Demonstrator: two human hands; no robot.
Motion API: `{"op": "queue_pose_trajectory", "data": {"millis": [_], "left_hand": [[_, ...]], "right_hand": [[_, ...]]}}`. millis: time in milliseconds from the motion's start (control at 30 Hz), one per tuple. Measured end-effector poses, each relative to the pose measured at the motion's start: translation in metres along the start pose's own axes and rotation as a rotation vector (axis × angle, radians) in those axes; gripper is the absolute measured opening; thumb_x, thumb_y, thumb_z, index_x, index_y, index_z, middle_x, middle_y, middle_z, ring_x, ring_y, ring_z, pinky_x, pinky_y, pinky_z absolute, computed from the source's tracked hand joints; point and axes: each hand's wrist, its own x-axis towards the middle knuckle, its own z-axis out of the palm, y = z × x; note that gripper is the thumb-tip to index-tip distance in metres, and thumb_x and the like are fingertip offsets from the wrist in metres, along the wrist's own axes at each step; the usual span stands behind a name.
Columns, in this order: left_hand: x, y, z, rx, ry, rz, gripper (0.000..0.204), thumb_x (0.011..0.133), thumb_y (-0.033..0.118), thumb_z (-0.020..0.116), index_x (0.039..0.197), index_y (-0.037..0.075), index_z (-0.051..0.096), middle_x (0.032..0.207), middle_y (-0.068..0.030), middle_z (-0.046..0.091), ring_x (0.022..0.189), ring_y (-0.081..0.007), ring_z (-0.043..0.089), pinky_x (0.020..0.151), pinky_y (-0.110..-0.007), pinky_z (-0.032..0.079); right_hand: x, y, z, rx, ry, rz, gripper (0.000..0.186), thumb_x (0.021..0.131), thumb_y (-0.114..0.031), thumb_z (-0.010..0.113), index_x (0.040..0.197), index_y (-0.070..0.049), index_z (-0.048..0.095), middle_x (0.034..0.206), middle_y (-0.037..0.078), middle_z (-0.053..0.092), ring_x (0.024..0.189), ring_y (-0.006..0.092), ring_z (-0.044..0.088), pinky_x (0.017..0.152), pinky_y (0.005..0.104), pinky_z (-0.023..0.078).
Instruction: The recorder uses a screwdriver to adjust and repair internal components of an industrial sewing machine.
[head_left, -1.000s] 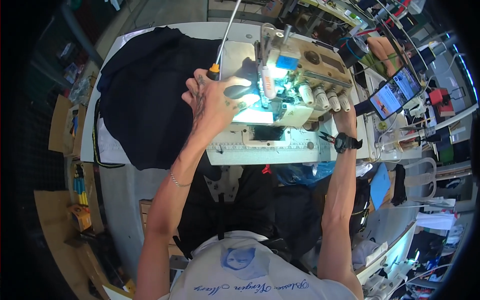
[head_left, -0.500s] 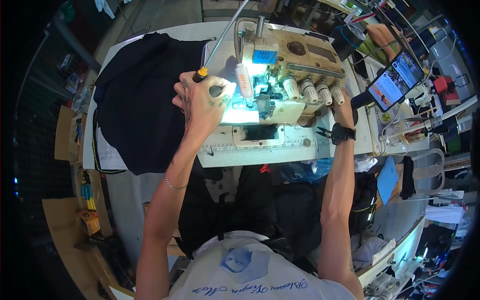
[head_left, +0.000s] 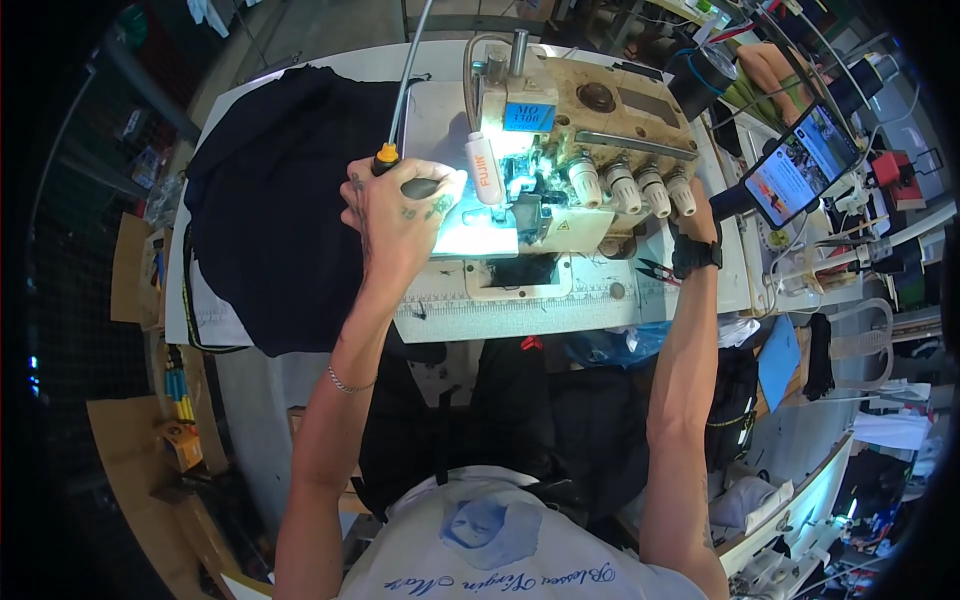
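Observation:
My left hand (head_left: 405,210) is closed around a screwdriver (head_left: 386,156) with a yellow and black handle, its long metal shaft pointing up and away. Thumb and forefinger come together beside the brightly lit needle area of an overlock sewing machine (head_left: 610,95); whether they pinch anything small is lost in glare. A white lamp head (head_left: 483,168) hangs just right of these fingers. My right hand (head_left: 697,212) reaches to the machine's right end, behind the white tension knobs (head_left: 622,189), with its fingers hidden. Small dark snips (head_left: 655,270) lie beside my right wrist.
Dark fabric (head_left: 290,210) covers the table's left side. A phone (head_left: 800,165) on a holder stands at the right. Below the front edge is a blue plastic bag (head_left: 615,346). Another person's bare limb (head_left: 770,80) shows at the far right.
The screwdriver's shaft has swung to the left and stands steeper, as my left hand shifts slightly left. My right hand stays at the machine's right end.

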Motion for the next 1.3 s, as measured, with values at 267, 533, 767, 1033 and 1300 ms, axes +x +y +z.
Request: {"op": "queue_pose_trajectory", "data": {"millis": [267,533,767,1033,1300], "left_hand": [[-0.001,0.018,-0.007,-0.092,0.0,-0.17,0.024,0.081,0.012,0.08,0.104,0.017,0.073,0.102,-0.0065,0.053,0.107,-0.025,0.041,0.092,-0.037,0.041],[-0.002,0.014,-0.005,-0.055,0.02,-0.184,0.026,0.081,0.018,0.082,0.106,0.019,0.074,0.114,-0.0138,0.05,0.109,-0.0296,0.044,0.088,-0.044,0.047],[-0.003,0.012,-0.004,-0.039,0.023,-0.18,0.027,0.081,0.019,0.082,0.106,0.018,0.073,0.11,-0.0122,0.054,0.11,-0.0291,0.043,0.089,-0.044,0.045],[-0.005,0.012,-0.002,-0.025,0.079,-0.16,0.025,0.081,0.019,0.082,0.104,0.018,0.073,0.108,-0.0087,0.059,0.11,-0.0287,0.043,0.093,-0.044,0.042],[-0.004,0.01,-0.004,-0.035,0.046,-0.142,0.026,0.08,0.021,0.083,0.104,0.019,0.073,0.108,-0.008,0.059,0.111,-0.0304,0.042,0.093,-0.047,0.041]], "right_hand": [[0.033,0.041,0.005,0.002,-0.126,-0.267,0.036,0.098,-0.027,0.047,0.117,0.001,0.06,0.109,0.027,0.067,0.1,0.0453,0.063,0.083,0.0455,0.05],[-0.035,-0.047,0.003,0.233,0.432,0.373,0.04,0.105,-0.033,0.052,0.095,0.002,0.067,0.077,0.006,0.065,0.066,0.0106,0.056,0.058,0.0262,0.041],[-0.119,-0.171,0.064,0.223,0.367,-0.096,0.016,0.091,-0.003,0.068,0.106,-0.001,0.068,0.089,0.008,0.061,0.065,0.0119,0.054,0.056,0.0278,0.043],[-0.097,-0.197,0.111,0.206,0.261,-0.143,0.027,0.084,-0.002,0.07,0.11,0.002,0.066,0.094,0.013,0.057,0.069,0.0246,0.057,0.062,0.035,0.047],[-0.097,-0.198,0.116,0.206,0.244,-0.078,0.026,0.081,0.0,0.068,0.107,0.0,0.066,0.089,0.011,0.056,0.065,0.0222,0.054,0.06,0.0346,0.045]]}}
